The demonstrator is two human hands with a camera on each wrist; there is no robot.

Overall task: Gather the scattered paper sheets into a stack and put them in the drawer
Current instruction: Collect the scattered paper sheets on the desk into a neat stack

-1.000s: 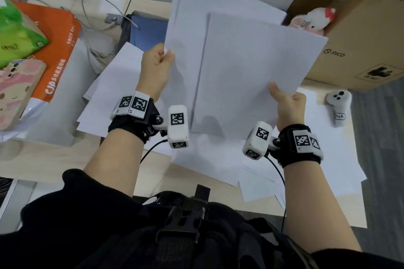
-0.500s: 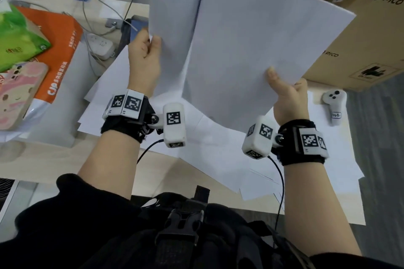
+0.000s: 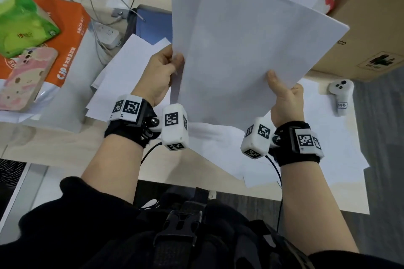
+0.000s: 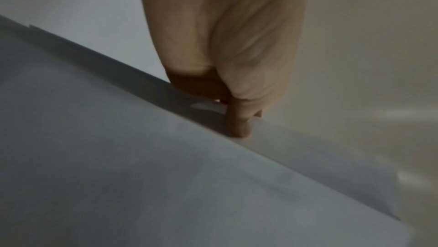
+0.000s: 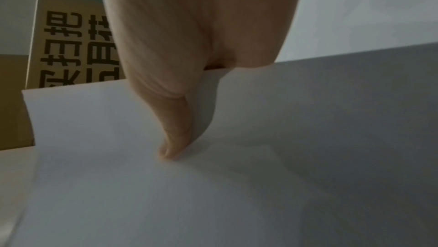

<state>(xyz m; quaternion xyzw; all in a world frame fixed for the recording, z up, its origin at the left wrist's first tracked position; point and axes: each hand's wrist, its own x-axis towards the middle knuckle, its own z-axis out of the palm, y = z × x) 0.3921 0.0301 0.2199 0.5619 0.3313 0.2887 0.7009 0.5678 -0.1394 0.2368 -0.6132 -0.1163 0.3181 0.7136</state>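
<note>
Both hands, left hand (image 3: 160, 74) and right hand (image 3: 285, 102), now hold the sheets (image 3: 247, 50) higher above the desk (image 3: 32, 144) and closer together than before.

Left hand (image 3: 160, 73): raised, forearm bare, fingers and thumb pinching the left edge of the white paper sheets (image 3: 244, 50). Right hand (image 3: 285, 98): raised, thumb pressed flat on the sheets' lower right edge, fingers behind. Both wrists wear black straps.
</note>
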